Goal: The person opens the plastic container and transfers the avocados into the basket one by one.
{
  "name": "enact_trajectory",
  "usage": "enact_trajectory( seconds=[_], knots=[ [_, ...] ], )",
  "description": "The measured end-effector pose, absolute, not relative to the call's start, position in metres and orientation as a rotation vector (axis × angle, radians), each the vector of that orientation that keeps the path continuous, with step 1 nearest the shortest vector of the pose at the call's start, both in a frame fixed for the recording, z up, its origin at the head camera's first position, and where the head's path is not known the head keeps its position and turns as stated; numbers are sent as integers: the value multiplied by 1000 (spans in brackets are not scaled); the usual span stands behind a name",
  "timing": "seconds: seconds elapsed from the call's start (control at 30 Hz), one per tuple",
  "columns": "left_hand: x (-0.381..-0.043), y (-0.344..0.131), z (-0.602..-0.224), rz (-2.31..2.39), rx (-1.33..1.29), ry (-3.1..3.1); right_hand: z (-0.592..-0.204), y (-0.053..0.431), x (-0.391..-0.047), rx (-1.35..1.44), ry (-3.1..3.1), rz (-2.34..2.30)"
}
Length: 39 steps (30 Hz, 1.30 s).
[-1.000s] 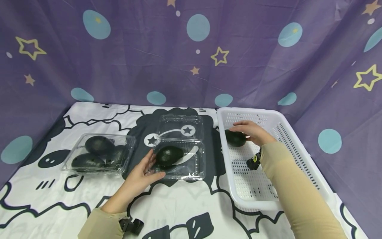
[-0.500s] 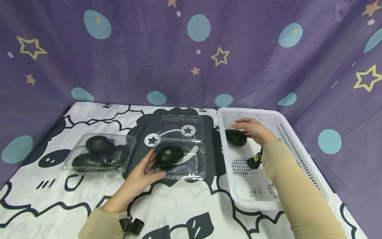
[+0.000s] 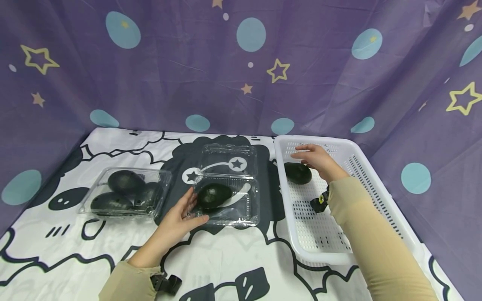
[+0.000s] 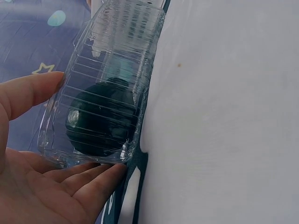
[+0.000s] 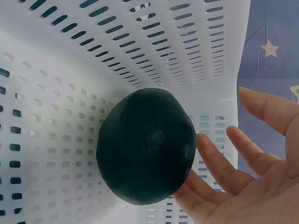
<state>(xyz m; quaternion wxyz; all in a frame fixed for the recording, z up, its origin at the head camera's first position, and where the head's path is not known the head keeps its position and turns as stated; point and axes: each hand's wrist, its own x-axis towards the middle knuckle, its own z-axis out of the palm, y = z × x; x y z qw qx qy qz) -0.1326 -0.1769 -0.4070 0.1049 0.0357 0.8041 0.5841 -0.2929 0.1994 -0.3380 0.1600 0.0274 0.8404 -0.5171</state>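
In the head view, my left hand [image 3: 178, 221] rests against the left end of an open clear plastic clamshell box [image 3: 244, 209], with one dark green avocado [image 3: 214, 195] lying in it. Thumb and fingers are spread along the box's rim in the left wrist view, fairly straight. Inside the white basket, my right hand [image 3: 318, 161] is spread above and beside another avocado [image 3: 298, 173] near the left wall. The right wrist view has that avocado [image 5: 147, 147] in front of some fingertips, which it hides, so contact is unclear.
A closed clear clamshell box [image 3: 160, 196] with several avocados stands at the left. The white perforated basket [image 3: 291, 225] takes up the right side of the table. Behind the table hangs a purple curtain [image 3: 169, 83].
My right hand has lifted slightly up and away from the avocado in the basket, its fingers spreading. The left hand and both boxes have stayed put.
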Motion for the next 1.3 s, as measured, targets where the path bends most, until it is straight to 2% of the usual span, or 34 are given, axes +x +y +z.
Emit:
enact_trajectory(
  seconds=[0.57,1.3],
  knots=[
    [-133,-176,-406,1752,99,2343,-326,194,-291,53,2436,-1585],
    [-133,-177,-408,1737,102,2354,-303,161,-283,-63,2344,-1737]
  ],
)
